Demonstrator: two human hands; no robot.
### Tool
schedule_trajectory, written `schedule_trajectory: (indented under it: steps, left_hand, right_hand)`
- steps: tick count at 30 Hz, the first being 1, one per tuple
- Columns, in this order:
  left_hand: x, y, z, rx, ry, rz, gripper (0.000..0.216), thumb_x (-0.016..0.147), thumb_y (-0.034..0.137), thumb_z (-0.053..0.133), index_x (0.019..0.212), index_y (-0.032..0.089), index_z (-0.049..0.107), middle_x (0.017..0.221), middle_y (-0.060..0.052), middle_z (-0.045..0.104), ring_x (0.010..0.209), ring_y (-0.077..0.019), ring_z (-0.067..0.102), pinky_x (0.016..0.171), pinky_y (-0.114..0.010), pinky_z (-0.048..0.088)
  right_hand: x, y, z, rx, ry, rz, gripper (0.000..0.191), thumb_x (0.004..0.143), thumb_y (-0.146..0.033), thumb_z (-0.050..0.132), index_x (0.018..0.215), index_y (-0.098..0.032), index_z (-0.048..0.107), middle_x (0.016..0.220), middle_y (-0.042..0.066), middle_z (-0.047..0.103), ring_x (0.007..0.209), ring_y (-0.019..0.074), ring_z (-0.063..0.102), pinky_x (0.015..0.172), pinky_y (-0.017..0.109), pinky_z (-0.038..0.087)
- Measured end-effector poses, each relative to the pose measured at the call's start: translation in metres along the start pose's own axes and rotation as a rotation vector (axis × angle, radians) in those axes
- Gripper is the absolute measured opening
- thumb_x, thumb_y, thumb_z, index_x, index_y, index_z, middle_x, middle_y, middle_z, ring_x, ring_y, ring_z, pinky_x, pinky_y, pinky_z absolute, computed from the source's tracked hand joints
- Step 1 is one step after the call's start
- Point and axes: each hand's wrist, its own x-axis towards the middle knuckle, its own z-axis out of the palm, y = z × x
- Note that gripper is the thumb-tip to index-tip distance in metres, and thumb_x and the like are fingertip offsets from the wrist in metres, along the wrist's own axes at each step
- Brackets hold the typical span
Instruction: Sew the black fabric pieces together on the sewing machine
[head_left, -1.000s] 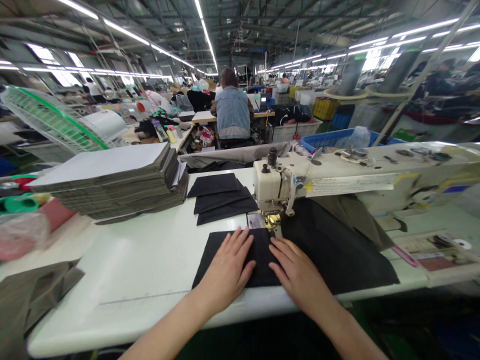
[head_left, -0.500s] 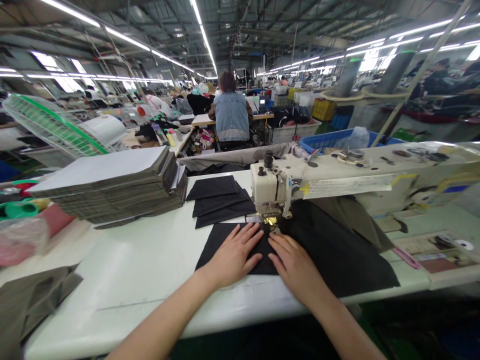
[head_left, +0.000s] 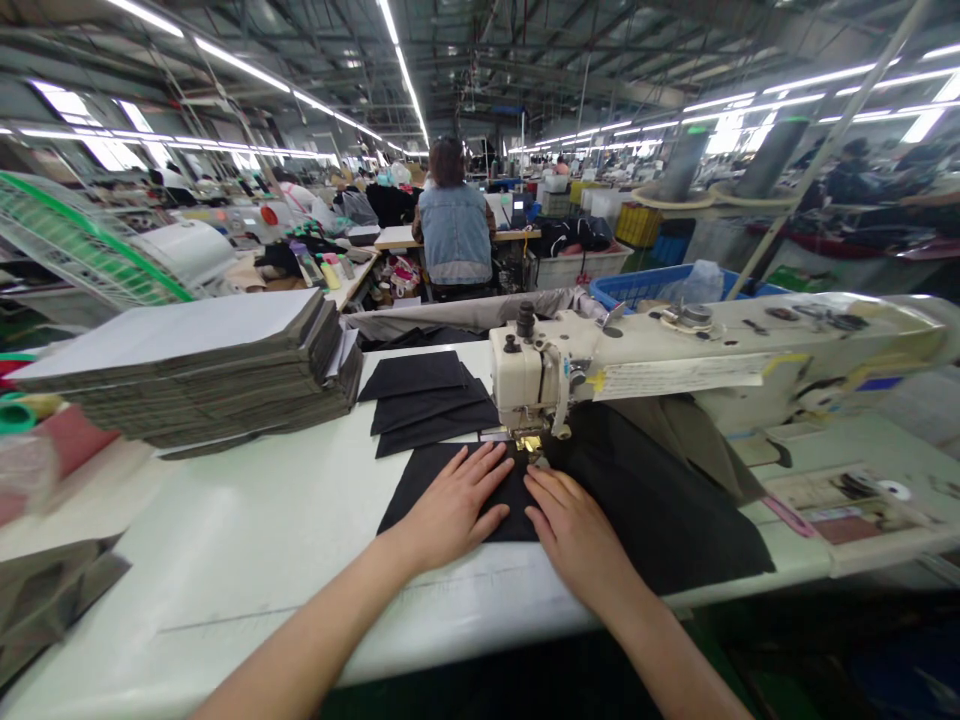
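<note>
Here, your left hand (head_left: 459, 505) and right hand (head_left: 571, 522) lie flat on black cloth (head_left: 418, 482); the sewing machine (head_left: 517, 378)'s paper strip (head_left: 682, 375) looks too blurry to read.

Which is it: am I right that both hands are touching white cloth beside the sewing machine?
Not quite: the cloth is black, as the head view shows. The left hand and right hand are touching it beside the sewing machine.
</note>
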Motion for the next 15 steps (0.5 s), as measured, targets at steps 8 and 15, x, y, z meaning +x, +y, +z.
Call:
schedule_trajectory:
  steps: [8, 15]
  left_hand:
    - [-0.003, 0.012, -0.009, 0.045, 0.032, 0.049, 0.049, 0.1, 0.028, 0.051, 0.148, 0.018, 0.046, 0.158, -0.014, 0.04, 0.148, -0.0298, 0.033, 0.12, -0.055, 0.027]
    - [-0.023, 0.051, -0.013, -0.017, -0.022, 0.237, 0.042, 0.093, 0.012, 0.051, 0.134, 0.015, 0.059, 0.138, -0.012, 0.062, 0.129, -0.0308, 0.056, 0.108, -0.046, 0.048]
  right_hand:
    - [-0.025, -0.005, -0.036, 0.017, 0.058, -0.028, 0.036, 0.094, -0.018, 0.05, 0.128, -0.017, 0.062, 0.131, 0.013, 0.065, 0.121, 0.0275, 0.06, 0.102, 0.046, 0.053]
    - [-0.095, 0.038, -0.08, -0.125, -0.026, -0.115, 0.037, 0.085, -0.031, 0.07, 0.122, -0.028, 0.066, 0.119, 0.005, 0.072, 0.104, 0.0271, 0.069, 0.085, 0.041, 0.058]
